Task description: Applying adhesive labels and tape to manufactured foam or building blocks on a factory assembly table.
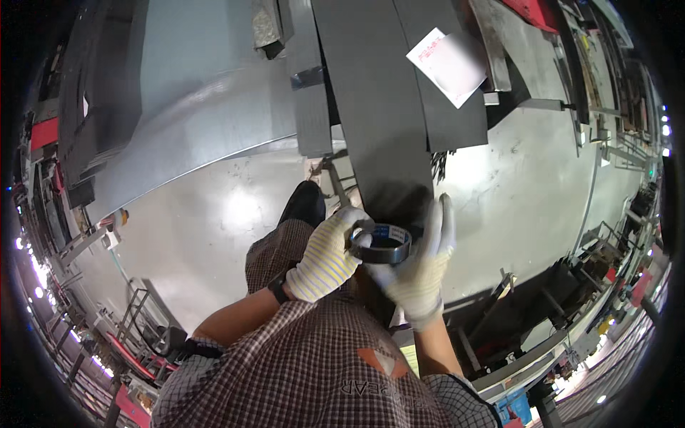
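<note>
A roll of black tape [384,255] with a blue printed core is held in front of my body, its open hole facing up. My left hand [327,258], in a yellow-and-grey striped glove, grips the roll's left side with fingers and thumb. On the roll's right side is my right hand [426,274], in a similar glove, its fingers stretched out and pointing away from me. Part of that hand is blurred near the roll, so whether it touches the tape is unclear. Just beyond both hands lies the near end of a long dark grey panel [374,93].
Beside the panel are a narrower dark strip [312,114] and another dark panel [457,125] bearing a white paper [437,60]. A large shiny grey sheet [214,93] spans the far left. Below is a pale floor [221,207]; a dark shoe [305,203] shows there.
</note>
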A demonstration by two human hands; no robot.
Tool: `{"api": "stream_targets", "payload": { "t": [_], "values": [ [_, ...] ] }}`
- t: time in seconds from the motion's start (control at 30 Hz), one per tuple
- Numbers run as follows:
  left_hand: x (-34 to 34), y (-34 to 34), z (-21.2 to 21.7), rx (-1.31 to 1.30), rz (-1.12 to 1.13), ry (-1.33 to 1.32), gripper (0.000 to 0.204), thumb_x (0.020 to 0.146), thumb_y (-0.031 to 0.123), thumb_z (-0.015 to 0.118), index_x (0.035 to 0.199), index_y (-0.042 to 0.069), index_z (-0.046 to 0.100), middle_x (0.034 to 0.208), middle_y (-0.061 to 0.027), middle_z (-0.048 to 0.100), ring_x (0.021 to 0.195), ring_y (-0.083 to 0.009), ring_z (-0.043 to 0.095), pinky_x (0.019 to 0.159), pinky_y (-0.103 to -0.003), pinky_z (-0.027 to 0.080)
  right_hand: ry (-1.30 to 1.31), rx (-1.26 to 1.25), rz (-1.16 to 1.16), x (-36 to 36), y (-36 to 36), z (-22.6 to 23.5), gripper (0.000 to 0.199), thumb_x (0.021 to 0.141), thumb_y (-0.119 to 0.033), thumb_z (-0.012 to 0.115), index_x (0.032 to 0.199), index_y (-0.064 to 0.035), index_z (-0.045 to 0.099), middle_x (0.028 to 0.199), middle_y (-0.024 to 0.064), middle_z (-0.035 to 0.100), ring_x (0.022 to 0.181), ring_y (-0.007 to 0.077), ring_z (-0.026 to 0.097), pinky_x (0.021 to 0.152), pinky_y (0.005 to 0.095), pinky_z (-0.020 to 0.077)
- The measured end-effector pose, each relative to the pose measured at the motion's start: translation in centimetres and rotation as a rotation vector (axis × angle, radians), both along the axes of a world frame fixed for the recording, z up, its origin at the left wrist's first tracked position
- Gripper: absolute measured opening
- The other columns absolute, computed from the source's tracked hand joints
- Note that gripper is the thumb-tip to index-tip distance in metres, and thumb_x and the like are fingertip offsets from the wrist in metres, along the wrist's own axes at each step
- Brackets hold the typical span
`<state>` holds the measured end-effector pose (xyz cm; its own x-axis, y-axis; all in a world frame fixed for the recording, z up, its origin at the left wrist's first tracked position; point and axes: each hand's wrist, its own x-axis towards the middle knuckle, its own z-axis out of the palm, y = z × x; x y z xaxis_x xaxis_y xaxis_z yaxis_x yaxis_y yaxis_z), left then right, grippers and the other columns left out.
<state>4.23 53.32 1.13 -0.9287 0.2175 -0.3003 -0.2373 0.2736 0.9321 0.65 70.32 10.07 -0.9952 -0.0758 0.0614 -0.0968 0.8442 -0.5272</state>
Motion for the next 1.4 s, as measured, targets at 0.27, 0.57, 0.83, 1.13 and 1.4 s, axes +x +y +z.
{"api": "stream_targets", "payload": {
  "t": [0.27, 0.57, 0.83, 1.13, 1.4],
  "values": [
    [-2.2, 3.1, -1.8, 0.634, 0.138, -0.558, 0.06, 0.081, 0.011, 0.086, 0.133, 0.003, 0.058, 0.128, -0.0071, 0.066, 0.117, -0.0188, 0.062, 0.105, -0.037, 0.05, -0.266, 0.511, 0.59, -5.1, 7.0, 2.8, 0.023, 0.083, -0.028, 0.073, 0.103, -0.0168, 0.07, 0.07, 0.0036, 0.062, 0.06, 0.0228, 0.063, 0.054, 0.0384, 0.0481],
    [-7.3, 2.0, 0.5, 0.343, 0.075, -0.371, 0.054, 0.085, 0.022, 0.081, 0.128, 0.001, 0.054, 0.12, -0.0063, 0.063, 0.103, -0.0155, 0.065, 0.088, -0.033, 0.058, -0.664, -0.09, -0.101, -6.4, 13.0, -12.1, 0.013, 0.095, -0.016, 0.065, 0.098, -0.0097, 0.076, 0.072, 0.0081, 0.071, 0.064, 0.0212, 0.068, 0.063, 0.0356, 0.0547],
    [-5.5, 1.4, 1.6, -0.003, -0.435, -0.172, 0.109, 0.087, 0.058, 0.074, 0.16, 0.004, 0.014, 0.16, -0.0202, 0.027, 0.144, -0.0362, 0.034, 0.117, -0.054, 0.032, -0.681, 0.433, 0.414, -5.4, 10.7, -4.0, 0.069, 0.102, -0.061, 0.046, 0.068, -0.0043, 0.068, 0.063, 0.0202, 0.063, 0.065, 0.0371, 0.066, 0.063, 0.0436, 0.0533],
    [-6.7, 2.5, 1.8, 0.292, 0.313, -0.201, 0.067, 0.082, 0.022, 0.087, 0.133, 0.005, 0.047, 0.108, -0.0072, 0.064, 0.095, -0.0156, 0.065, 0.084, -0.029, 0.057, -0.296, 0.103, 0.221, -7.3, 7.2, -0.7, 0.032, 0.099, -0.029, 0.062, 0.112, 0.0003, 0.064, 0.095, 0.0218, 0.067, 0.081, 0.0389, 0.065, 0.071, 0.0423, 0.0535],
    [-0.3, -5.3, 4.2, 0.39, -0.206, -0.349, 0.025, 0.089, 0.001, 0.076, 0.077, 0.006, 0.054, 0.088, -0.0078, 0.07, 0.067, -0.0115, 0.064, 0.061, -0.027, 0.054, -0.253, 0.073, 0.8, -4.8, 4.7, 6.6, 0.021, 0.081, -0.021, 0.073, 0.092, -0.0033, 0.069, 0.069, 0.0069, 0.063, 0.064, 0.0231, 0.064, 0.059, 0.0357, 0.0498]
  ]
}}
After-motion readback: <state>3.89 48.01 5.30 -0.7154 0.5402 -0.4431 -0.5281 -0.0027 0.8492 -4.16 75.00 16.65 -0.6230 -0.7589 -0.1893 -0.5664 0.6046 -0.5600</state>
